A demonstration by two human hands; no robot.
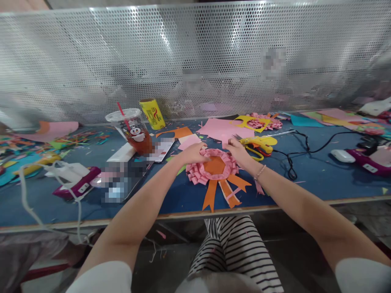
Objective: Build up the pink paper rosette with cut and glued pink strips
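A paper rosette (214, 165) lies on the blue table near its front edge. Its centre is orange, ringed by folded pink paper loops, and orange paper tails (210, 195) hang toward me. My left hand (194, 154) is closed on the upper left rim of the rosette, fingertips partly hidden. At the upper right of the ring is my right hand (238, 152), fingers pinched together with a small pink paper piece (225, 144) at their tips. Yellow-handled scissors (256, 146) lie just to the right of that hand.
Behind are a pink sheet (224, 127) and another pink rosette (265, 122). A drink cup (134, 132) and yellow can (154, 114) stand left of centre. Purple power strips (76, 183) sit at both sides, with a black cable (307, 148) at right. A perforated metal screen (195, 53) closes the back.
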